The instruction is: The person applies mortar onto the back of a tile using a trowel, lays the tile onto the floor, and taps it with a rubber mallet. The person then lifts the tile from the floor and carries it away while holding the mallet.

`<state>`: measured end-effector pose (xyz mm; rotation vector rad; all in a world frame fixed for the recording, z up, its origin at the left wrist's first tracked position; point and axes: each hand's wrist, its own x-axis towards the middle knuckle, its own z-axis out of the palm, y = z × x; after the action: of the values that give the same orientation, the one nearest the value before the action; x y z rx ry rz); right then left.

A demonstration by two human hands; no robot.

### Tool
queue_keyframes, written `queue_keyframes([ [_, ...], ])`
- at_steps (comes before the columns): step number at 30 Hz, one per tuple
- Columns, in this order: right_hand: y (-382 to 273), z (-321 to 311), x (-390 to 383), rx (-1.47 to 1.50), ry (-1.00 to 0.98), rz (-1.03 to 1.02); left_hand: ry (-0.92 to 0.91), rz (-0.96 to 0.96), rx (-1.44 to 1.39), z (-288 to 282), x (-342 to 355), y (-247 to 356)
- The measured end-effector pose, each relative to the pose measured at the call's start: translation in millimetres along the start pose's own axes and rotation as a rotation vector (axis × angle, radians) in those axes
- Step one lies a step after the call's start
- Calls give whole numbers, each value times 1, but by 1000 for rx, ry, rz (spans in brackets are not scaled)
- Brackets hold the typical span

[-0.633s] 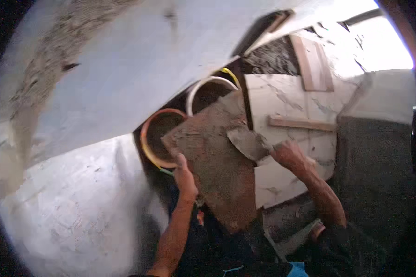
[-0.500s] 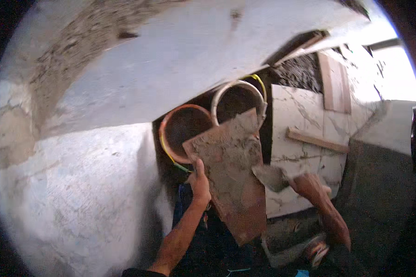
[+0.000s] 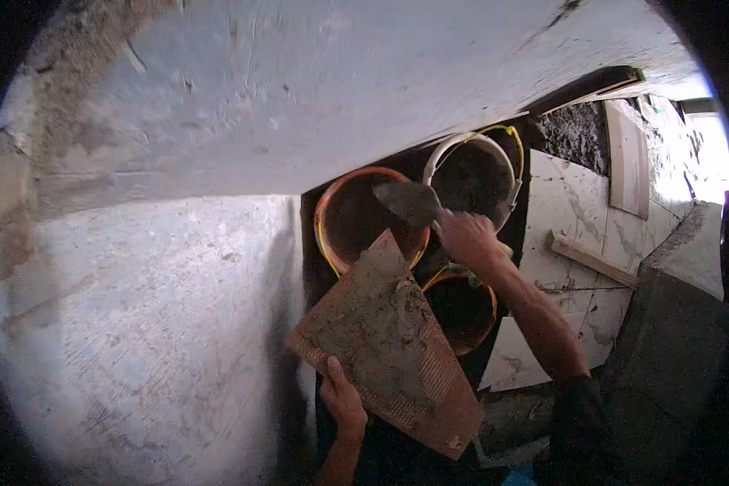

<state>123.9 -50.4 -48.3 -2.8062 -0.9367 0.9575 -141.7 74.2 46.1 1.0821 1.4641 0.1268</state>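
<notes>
Two risks stand out to me from here, and the first lies with the ribbed reddish-brown board [image 3: 449,413]. My left hand [image 3: 344,401] has it only by the lower left edge, thumb on the upper face and the fingers hidden, presumably beneath. The grey mortar [image 3: 381,332] spreads well beyond that grip, so a twist of the wrist could tip the board and slide the load off. Its far corner overlaps the near rim of the orange-rimmed bucket [image 3: 363,172]; I can't tell whether they touch, but a knock there could lever the board out of my hold.

The second risk is the trowel [image 3: 405,201]. My right hand is closed around its handle [image 3: 474,241], the blade over that bucket's mouth and pointing left. The white-rimmed bucket [image 3: 430,168] stands just beside, its yellow handle [image 3: 520,154] standing up, so a careless sweep right could catch wrist or blade. I can't judge how high the blade is, nor whether it carries anything.

Compared with half a second ago, the trowel has left the board's right edge and now sits beyond its far corner. The board lies lower in my view, exposing more of the orange-rimmed bucket, and a smaller orange bucket [image 3: 494,312] now shows between board and right forearm.
</notes>
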Motion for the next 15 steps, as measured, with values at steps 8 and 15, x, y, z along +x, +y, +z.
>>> queue_keyframes([
  [8,-41,123,137,-262,-69,-18,193,-285,88,-18,4,-44],
  [15,-32,156,124,172,-89,89,290,-285,106,-24,11,-70],
])
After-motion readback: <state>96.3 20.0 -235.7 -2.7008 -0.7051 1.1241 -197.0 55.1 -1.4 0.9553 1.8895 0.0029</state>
